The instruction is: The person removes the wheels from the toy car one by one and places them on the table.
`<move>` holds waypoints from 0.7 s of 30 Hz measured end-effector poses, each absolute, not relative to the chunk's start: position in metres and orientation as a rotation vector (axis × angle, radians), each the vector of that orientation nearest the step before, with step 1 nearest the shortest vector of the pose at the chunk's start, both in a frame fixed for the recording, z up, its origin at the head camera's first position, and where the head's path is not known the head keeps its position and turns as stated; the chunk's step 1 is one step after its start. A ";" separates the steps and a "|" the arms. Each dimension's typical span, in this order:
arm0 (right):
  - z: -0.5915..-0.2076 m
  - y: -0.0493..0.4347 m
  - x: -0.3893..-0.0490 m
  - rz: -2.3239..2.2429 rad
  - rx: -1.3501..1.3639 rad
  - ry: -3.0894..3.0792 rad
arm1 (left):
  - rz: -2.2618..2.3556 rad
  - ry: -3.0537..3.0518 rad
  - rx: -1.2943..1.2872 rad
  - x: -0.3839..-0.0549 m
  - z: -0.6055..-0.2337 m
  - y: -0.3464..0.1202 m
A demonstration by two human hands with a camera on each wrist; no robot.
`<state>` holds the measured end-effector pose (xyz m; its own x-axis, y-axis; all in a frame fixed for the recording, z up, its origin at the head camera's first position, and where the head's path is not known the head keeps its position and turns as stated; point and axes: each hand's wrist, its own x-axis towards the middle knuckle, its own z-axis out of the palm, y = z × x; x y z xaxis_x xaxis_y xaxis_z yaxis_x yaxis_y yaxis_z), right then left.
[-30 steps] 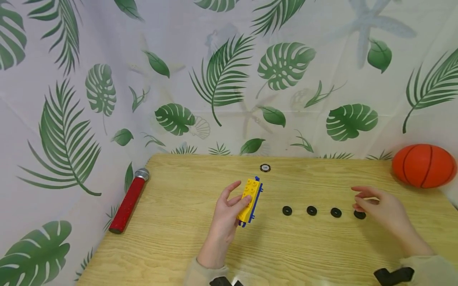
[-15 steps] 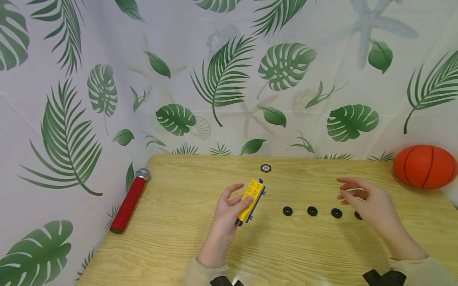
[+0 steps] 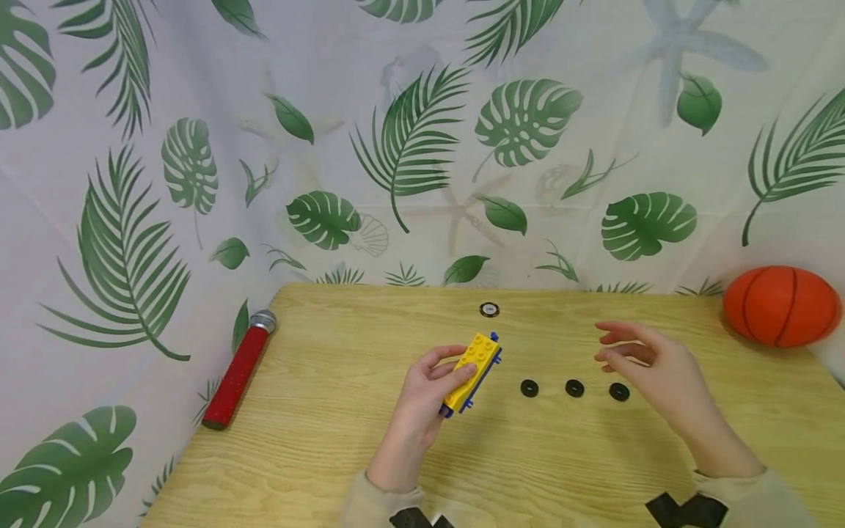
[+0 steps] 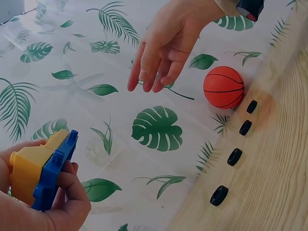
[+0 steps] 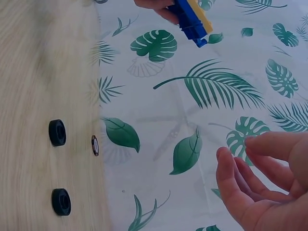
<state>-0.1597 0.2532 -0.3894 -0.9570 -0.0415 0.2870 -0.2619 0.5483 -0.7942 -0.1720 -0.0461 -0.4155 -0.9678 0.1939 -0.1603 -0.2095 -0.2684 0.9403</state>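
My left hand grips a toy block car body, with the thumb across its yellow studded top. Its blue base has small pegs along the side and a knob at the end. In the left wrist view, fingers curl round the blue side of the car body. My right hand hovers above the table with its fingers loosely bent. Nothing shows between thumb and fingers of the right hand in its own wrist view. Small black wheels lie in a row, among them a near-left wheel, a middle wheel and another wheel.
A red microphone lies along the table's left edge. At the far right sits an orange basketball. A poker chip lies towards the back of the wooden table. Leaf-patterned cloth hangs behind.
My right hand has moved left and slightly up, and now hides the rightmost wheel in the head view. The car body in my left hand has tilted further to the right.
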 end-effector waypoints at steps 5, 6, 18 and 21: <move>-0.385 0.243 -0.160 1.515 0.309 -2.537 | 2.303 1.725 -0.008 -0.171 -0.416 -0.044; -0.384 0.239 -0.160 1.550 0.320 -2.538 | 2.304 1.723 -0.008 -0.171 -0.416 -0.043; -0.386 0.190 -0.164 1.848 0.532 -2.590 | 2.259 1.693 0.045 -0.170 -0.418 -0.040; -0.388 0.184 -0.164 1.908 0.581 -2.587 | 2.229 1.681 0.080 -0.170 -0.417 -0.041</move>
